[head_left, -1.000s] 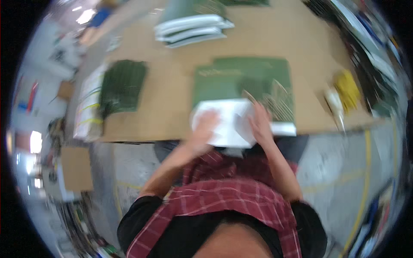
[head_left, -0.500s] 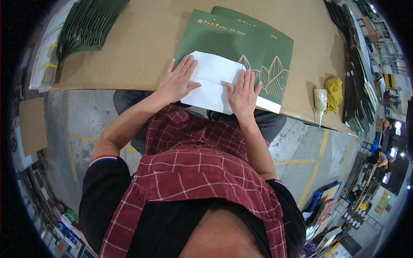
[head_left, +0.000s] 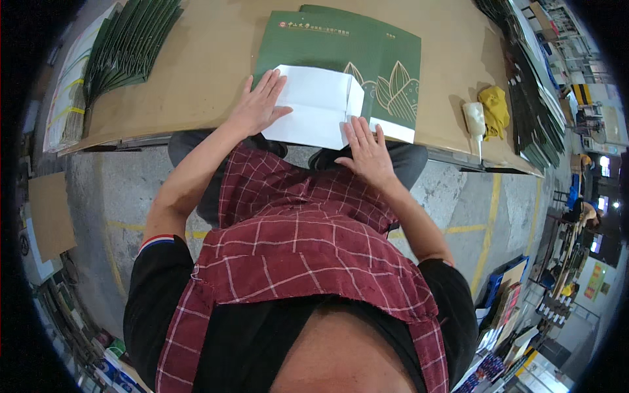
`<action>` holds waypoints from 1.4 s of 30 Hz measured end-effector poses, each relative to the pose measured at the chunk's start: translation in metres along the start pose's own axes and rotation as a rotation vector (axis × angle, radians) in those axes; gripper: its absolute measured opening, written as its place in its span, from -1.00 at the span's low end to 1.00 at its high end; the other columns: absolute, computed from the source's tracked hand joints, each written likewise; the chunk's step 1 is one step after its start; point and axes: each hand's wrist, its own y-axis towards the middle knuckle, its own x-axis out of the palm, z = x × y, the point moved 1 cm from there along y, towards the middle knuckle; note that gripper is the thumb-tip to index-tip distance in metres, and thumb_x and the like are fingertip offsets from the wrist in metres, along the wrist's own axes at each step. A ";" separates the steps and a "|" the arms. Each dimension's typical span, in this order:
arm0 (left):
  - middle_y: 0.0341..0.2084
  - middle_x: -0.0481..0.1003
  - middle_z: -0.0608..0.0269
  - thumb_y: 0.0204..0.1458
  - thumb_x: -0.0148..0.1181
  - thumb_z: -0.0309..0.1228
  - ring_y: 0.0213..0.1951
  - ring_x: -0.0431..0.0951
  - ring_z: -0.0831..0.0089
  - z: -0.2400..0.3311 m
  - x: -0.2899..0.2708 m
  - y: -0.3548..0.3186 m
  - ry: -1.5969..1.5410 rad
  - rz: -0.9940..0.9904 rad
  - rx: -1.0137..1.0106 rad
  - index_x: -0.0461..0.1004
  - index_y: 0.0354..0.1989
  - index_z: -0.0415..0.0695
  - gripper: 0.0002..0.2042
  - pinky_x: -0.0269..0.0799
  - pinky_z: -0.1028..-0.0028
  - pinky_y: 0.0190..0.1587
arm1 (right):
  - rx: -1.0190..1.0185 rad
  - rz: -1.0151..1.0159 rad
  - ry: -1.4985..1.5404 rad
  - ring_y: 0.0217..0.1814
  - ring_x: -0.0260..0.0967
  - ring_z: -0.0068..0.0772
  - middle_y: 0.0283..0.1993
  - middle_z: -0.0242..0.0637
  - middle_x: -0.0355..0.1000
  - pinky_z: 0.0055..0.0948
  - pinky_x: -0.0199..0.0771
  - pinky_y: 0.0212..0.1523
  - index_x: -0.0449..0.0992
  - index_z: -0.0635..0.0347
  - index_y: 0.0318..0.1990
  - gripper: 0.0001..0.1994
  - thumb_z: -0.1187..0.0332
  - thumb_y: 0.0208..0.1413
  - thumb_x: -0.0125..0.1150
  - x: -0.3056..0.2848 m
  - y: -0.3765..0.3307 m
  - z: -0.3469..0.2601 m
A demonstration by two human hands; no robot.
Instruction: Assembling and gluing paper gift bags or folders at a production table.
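A white folded sheet [head_left: 314, 105] lies on a flat green printed cardboard piece [head_left: 341, 52] at the near edge of a brown table [head_left: 209, 59]. My left hand [head_left: 257, 105] presses flat on the sheet's left side, fingers spread. My right hand [head_left: 365, 149] lies flat on the sheet's lower right corner, by the table edge. A raised fold stands between the two hands. Neither hand grips anything.
A fanned stack of green flat pieces [head_left: 124, 46] lies at the table's far left. A white glue bottle [head_left: 474, 121] and a yellow cloth [head_left: 495, 108] sit to the right, with more dark green stacks [head_left: 531, 111] beyond. Below is grey floor with yellow lines [head_left: 488, 216].
The view has tilted down and closer. Both hands stay on the white sheet; the right hand has slid down to its lower right corner.
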 end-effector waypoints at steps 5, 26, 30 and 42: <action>0.25 -0.11 0.10 0.04 -0.27 0.11 0.27 -0.13 0.27 0.006 -0.001 0.006 0.046 -0.025 -0.027 -0.07 0.23 -0.14 -0.31 -0.19 0.00 0.20 | -0.128 0.190 -0.008 0.31 -0.10 -0.24 0.26 -0.20 -0.01 -0.15 -0.14 0.24 0.07 0.16 0.18 -0.35 0.15 -0.07 0.13 0.011 -0.005 0.018; 0.26 -0.17 0.11 0.04 -0.29 0.13 0.29 -0.20 0.27 0.008 0.003 0.009 -0.033 -0.080 -0.063 -0.12 0.25 -0.10 -0.29 -0.23 0.01 0.21 | 0.246 0.642 0.309 -0.58 0.37 -0.29 -0.53 -0.26 0.40 -0.36 0.35 -0.60 0.37 0.02 -0.05 -0.63 0.50 -0.10 -0.04 0.011 -0.012 -0.019; 0.25 -0.12 0.07 0.03 -0.26 0.13 0.28 -0.15 0.24 0.006 0.003 0.006 -0.031 -0.021 -0.069 -0.08 0.24 -0.12 -0.30 -0.22 0.00 0.20 | 0.329 0.550 0.307 -0.58 0.37 -0.27 -0.57 -0.28 0.39 -0.37 0.36 -0.60 0.36 0.05 -0.05 -0.62 0.51 -0.11 -0.02 0.015 -0.012 -0.028; 0.23 -0.05 0.09 0.01 -0.17 0.10 0.26 -0.09 0.24 0.003 0.009 0.006 -0.118 0.116 -0.051 -0.01 0.21 -0.12 -0.32 -0.18 -0.02 0.19 | -0.026 0.332 0.211 -0.23 0.32 -0.24 -0.35 -0.28 0.33 -0.35 0.35 -0.19 0.46 -0.07 -0.14 -0.65 0.53 -0.14 0.05 -0.054 0.035 0.035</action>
